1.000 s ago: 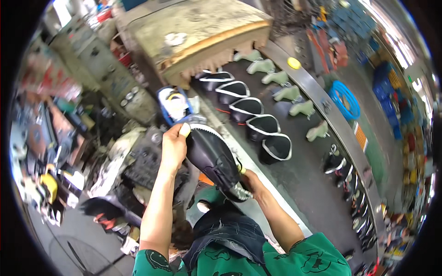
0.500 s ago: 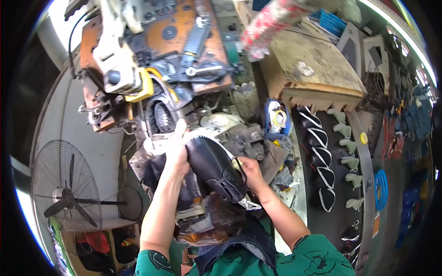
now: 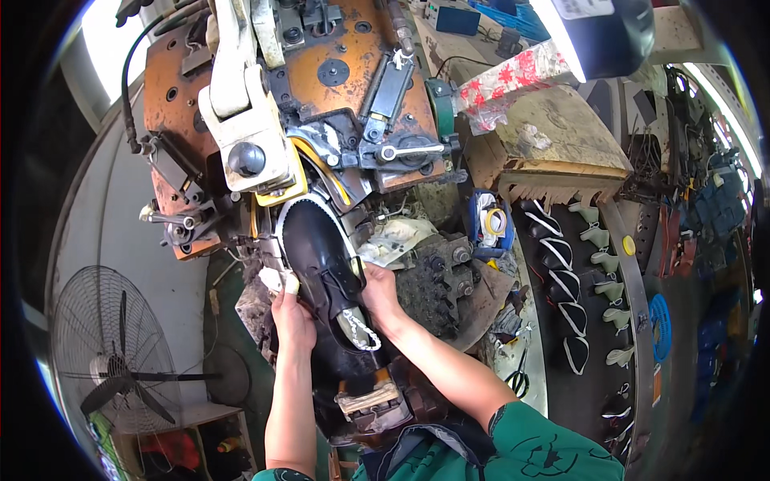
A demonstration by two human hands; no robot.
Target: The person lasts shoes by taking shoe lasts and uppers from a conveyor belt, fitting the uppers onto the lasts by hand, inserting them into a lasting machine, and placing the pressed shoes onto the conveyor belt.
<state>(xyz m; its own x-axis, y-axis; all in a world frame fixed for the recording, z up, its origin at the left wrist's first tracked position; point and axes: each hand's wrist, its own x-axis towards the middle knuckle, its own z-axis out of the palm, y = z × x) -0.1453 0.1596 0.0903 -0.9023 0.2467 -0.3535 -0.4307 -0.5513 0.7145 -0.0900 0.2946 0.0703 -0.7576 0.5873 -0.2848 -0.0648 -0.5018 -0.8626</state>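
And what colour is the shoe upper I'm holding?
The shoe upper is black, seen in the head view.

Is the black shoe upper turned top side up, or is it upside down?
Top side up: the black shoe upper shows its smooth front and opening to the camera, between left hand and right hand.

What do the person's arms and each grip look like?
They wear short green sleeves with black line drawings, leaving the forearms bare. No watch or bracelet shows. The left grip is a gloveless hand, seemingly with a pale cover on its thumb; the right grip is gloveless too.
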